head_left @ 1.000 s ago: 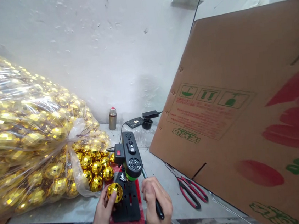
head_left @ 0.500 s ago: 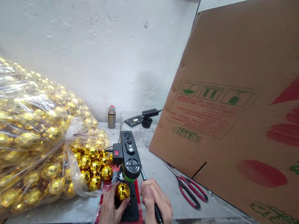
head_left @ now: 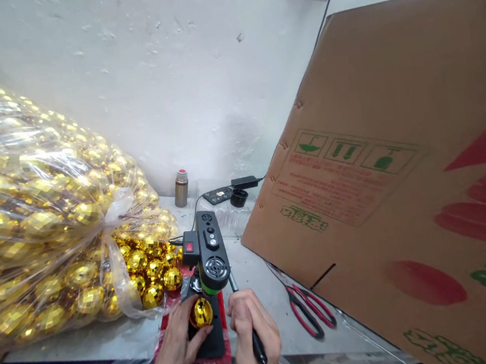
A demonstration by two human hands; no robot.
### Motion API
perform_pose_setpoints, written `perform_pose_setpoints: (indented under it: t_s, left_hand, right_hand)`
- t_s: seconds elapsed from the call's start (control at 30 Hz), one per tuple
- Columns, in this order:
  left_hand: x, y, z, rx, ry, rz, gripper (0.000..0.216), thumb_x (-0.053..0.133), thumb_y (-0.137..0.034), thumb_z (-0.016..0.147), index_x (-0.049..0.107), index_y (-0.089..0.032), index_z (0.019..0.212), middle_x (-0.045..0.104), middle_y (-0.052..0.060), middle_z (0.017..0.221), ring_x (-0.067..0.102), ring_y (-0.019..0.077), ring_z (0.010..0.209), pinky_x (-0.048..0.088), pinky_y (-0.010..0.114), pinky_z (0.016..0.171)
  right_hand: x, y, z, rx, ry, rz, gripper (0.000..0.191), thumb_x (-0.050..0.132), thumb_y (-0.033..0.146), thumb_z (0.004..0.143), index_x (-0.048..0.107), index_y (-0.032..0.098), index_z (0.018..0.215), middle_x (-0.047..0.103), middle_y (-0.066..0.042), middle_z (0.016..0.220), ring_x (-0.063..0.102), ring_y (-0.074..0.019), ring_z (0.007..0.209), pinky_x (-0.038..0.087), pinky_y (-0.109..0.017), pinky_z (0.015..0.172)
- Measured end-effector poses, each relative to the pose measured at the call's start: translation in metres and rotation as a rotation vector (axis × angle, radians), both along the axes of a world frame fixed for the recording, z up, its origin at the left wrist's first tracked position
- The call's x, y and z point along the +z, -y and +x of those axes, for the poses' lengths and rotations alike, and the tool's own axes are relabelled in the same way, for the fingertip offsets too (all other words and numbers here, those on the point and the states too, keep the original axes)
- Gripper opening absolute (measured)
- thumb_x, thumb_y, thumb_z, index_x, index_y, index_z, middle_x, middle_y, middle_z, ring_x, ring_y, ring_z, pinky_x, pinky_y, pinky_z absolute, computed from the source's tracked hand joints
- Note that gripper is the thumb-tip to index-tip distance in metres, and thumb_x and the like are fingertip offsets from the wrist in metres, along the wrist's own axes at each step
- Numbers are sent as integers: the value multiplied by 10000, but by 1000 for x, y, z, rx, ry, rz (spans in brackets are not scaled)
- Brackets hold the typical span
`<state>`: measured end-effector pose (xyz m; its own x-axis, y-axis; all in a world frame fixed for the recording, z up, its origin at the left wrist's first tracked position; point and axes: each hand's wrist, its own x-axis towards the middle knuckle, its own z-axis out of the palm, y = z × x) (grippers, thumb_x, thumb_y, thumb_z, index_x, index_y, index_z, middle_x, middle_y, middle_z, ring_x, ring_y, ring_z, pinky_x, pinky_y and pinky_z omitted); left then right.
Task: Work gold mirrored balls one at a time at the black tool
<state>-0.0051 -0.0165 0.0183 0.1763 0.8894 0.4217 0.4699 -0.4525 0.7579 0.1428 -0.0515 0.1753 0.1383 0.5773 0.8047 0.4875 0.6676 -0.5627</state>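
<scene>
At lower centre, the left hand [head_left: 178, 338] was curled partway around a gold ball [head_left: 202, 312], over the base [head_left: 214, 346] of a press [head_left: 211, 246]; the right hand [head_left: 259, 332] gripped its lever [head_left: 259, 351] tightly. The pale table [head_left: 276, 297] (specked with bits) met a pitted white wall [head_left: 189, 83] at upper centre.

The faceted ball [head_left: 202, 312] is shiny gold, with a pattern of small mirror-like squares. The small drill press [head_left: 212, 246] is black, with a green ring [head_left: 211, 291] and a red switch [head_left: 189, 246]. Its lever [head_left: 258, 347] has a black grip. The scissors [head_left: 305, 312] have red and black handles. The cardboard carton [head_left: 372, 87] is brown, printed in red and green.
</scene>
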Motion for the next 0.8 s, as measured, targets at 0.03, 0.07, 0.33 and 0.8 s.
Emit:
perform_pose_setpoints:
  t_s: [0.03, 0.07, 0.33, 0.8]
  left_hand:
    - [0, 0, -1, -9, -2, 0, 526, 674, -537, 914, 640, -211, 1326, 736, 178, 1272, 710, 353, 1170, 602, 513, 1000]
    - [0, 1, -1, -16, -4, -4, 529, 673, -538, 914, 638, -215, 1332, 734, 174, 1280, 705, 353, 1179, 598, 517, 1008]
    - [-16, -6, -5, 57, 33, -185, 618, 697, -607, 844, 661, -232, 1334, 700, 169, 1354, 615, 405, 1305, 475, 642, 1115]
    - [-3, -14, -6, 97, 140, -328, 572, 662, -597, 836, 704, -216, 1261, 743, 141, 1267, 661, 358, 1225, 504, 564, 1090]
  right_hand:
    - [0, 0, 0, 0, -2, 2, 269, 385, 85, 1015, 484, 224, 808, 478, 41, 696, 496, -77, 625, 429, -167, 584]
    - [0, 0, 0, 0, -5, 3, 269, 386, 85, 1014, 484, 224, 806, 475, 41, 694, 496, -76, 623, 429, -167, 585]
    - [3, -2, -2, -8, -14, 20, 292, 382, 77, 1010, 466, 223, 772, 462, 43, 671, 491, -77, 606, 421, -175, 566]
    - [-4, -1, -2, 27, -70, -24, 283, 406, 93, 1022, 504, 218, 788, 470, 37, 696, 494, -84, 640, 413, -197, 592]
